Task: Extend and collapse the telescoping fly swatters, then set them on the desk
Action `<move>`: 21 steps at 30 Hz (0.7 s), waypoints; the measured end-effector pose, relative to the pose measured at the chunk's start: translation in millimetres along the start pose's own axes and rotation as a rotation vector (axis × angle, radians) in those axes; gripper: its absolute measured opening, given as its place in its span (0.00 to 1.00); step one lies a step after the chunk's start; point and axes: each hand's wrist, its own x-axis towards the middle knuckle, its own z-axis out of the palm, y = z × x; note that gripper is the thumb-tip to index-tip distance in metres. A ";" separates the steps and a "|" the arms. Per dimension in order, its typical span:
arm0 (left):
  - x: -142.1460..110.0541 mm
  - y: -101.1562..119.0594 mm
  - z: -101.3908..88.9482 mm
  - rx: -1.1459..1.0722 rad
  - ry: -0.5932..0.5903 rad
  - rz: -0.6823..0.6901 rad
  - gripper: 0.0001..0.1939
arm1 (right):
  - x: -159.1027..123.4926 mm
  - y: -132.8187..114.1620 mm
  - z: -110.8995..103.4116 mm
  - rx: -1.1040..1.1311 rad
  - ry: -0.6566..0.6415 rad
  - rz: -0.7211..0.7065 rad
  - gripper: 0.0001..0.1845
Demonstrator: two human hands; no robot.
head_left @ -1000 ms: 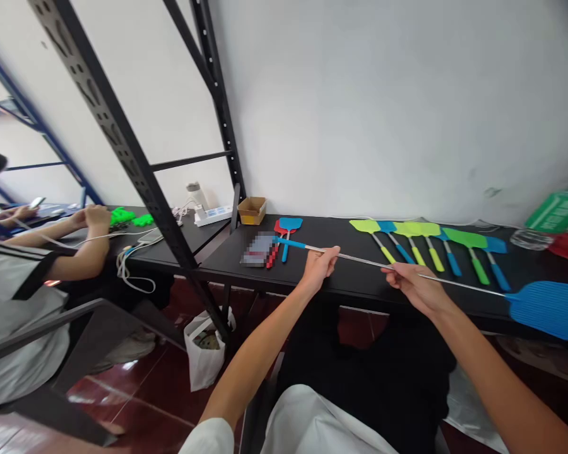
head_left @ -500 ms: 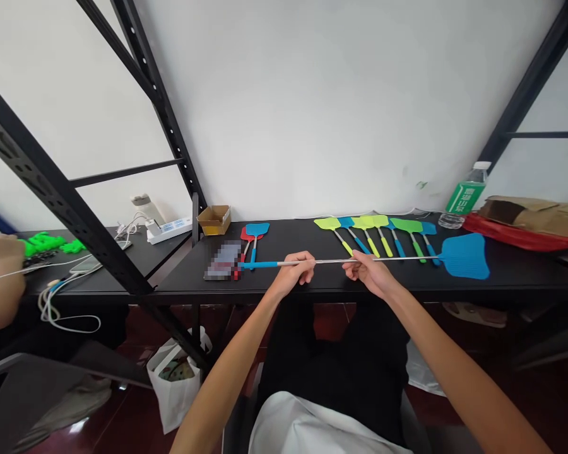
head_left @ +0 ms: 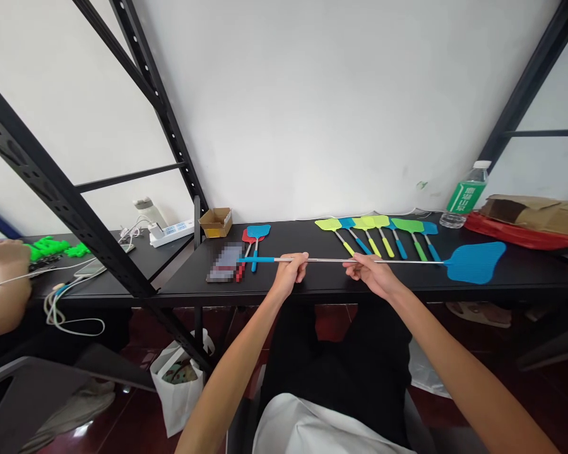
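Note:
A blue fly swatter (head_left: 476,262) with a long metal rod is held level above the front of the black table. My left hand (head_left: 291,271) is closed on the rod, just right of the blue handle. Further along, my right hand (head_left: 369,272) pinches the same rod between thumb and fingers. Behind it lies a row of short swatters in yellow, blue and green, among them a green swatter (head_left: 413,234) and a yellow swatter (head_left: 330,226). To the left, a blue swatter (head_left: 258,233) rests partly over a red swatter (head_left: 247,238).
A blurred-out flat item (head_left: 226,262) and a small cardboard box (head_left: 216,222) are on the table's left. At right stand a water bottle (head_left: 464,195) and a brown package (head_left: 539,211). Black shelf posts flank me. Another person's arm (head_left: 7,284) is at far left, near a power strip (head_left: 173,232).
The swatter's head has moved a little to the right, and its rod reaches further that way. My left hand has shifted slightly left, keeping hold; the right hand stays nearly in place.

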 end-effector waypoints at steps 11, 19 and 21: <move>-2.9 4.8 1.4 -0.027 -0.111 0.005 0.13 | 1.9 2.0 -3.8 0.061 -0.036 0.036 0.23; -2.2 3.2 0.8 0.012 -0.171 0.010 0.12 | 3.4 2.3 -1.8 0.045 0.008 0.035 0.26; -1.9 2.7 1.3 0.034 -0.183 0.012 0.13 | 3.3 1.9 -1.7 0.026 -0.010 0.022 0.26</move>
